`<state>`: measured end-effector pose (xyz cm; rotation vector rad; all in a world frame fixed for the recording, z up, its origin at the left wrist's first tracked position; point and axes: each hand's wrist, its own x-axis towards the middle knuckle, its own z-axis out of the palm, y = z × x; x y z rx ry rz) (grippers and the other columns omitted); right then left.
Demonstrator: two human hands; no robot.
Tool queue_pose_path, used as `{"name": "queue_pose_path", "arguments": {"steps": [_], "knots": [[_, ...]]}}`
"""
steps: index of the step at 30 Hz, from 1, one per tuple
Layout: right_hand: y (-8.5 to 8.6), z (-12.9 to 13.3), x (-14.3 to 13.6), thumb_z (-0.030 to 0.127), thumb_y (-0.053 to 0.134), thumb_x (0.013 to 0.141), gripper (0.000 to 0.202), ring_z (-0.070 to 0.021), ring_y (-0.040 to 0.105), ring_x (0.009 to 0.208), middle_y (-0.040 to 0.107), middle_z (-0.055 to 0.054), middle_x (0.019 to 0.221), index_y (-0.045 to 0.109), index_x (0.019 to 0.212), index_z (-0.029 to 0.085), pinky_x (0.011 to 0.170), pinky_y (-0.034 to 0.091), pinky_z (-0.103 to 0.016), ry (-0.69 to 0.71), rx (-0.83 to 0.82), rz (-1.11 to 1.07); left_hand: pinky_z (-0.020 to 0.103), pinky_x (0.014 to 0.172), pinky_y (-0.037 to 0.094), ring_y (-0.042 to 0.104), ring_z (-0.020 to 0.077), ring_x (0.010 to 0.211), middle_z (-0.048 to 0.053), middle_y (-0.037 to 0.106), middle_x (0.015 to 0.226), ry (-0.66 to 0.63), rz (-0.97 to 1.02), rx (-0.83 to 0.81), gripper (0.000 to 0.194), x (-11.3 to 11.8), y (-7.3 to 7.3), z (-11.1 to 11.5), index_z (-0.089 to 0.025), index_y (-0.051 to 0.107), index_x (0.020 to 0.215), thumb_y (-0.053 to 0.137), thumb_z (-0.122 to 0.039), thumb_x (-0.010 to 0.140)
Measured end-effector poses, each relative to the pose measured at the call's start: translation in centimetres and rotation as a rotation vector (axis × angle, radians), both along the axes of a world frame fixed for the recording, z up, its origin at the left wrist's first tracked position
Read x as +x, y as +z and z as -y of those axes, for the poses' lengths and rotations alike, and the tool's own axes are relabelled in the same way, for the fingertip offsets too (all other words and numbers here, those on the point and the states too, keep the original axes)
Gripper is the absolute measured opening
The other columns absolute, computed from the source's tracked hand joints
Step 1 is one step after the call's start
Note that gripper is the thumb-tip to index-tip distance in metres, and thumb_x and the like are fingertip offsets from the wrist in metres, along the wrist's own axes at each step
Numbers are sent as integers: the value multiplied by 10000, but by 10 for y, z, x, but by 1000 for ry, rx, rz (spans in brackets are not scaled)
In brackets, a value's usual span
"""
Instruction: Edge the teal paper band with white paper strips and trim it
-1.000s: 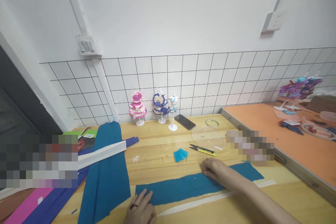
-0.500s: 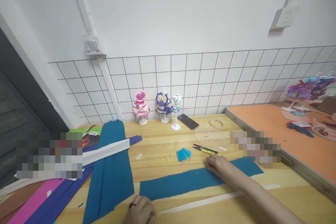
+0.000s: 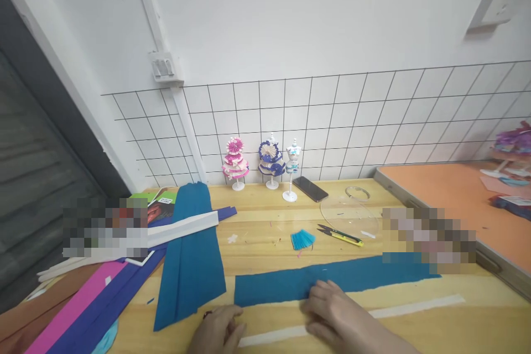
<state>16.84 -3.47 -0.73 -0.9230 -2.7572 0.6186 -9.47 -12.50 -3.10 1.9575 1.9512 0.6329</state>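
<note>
In the head view, we saw the teal fabric strip lying flat on the wooden table at five o'clock, our right hand bent-fingered over its near edge and our left hand curled at seven o'clock near its corner, though whether either gripped anything we couldn't tell.

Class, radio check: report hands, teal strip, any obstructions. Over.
Left hand near left end of teal strip; right hand overlapping its near edge. Strip lies flat. Yellow-handled snips beyond, clear of it.
</note>
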Motion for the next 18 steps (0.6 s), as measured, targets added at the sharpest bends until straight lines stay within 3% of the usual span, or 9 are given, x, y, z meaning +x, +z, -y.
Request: {"name": "queue_pose_path", "arguments": {"steps": [3,9,15,18], "knots": [[-6,-1,0,236,515,821,78,-177,512,791,603,2,796,528,746,222,702,330,-295,26,-21,27,216,608,473,618,147,670,-6,667,689,34,-5,-53,149,-3,7,5,-202,642,763,495,-215,750],[-10,-3,-1,251,484,850,134,-171,524,795,613,9,776,530,727,224,698,334,-287,62,-80,-5,229,602,462,603,148,652,-18,641,676,-6,-34,-45,114,-4,1,11,-210,621,674,567,-116,637],[9,3,5,310,379,897,226,-179,520,813,596,-21,827,558,780,238,734,367,-307,74,-71,-20,265,654,455,593,152,707,9,629,724,11,-53,-32,144,7,11,8,-195,586,687,475,-183,777],[17,14,12,328,430,878,189,-195,528,831,599,-29,839,565,781,239,739,379,-318,89,-52,35,259,641,444,586,150,707,4,624,707,-43,-64,18,159,17,10,6,-199,576,675,466,-166,785]]}}
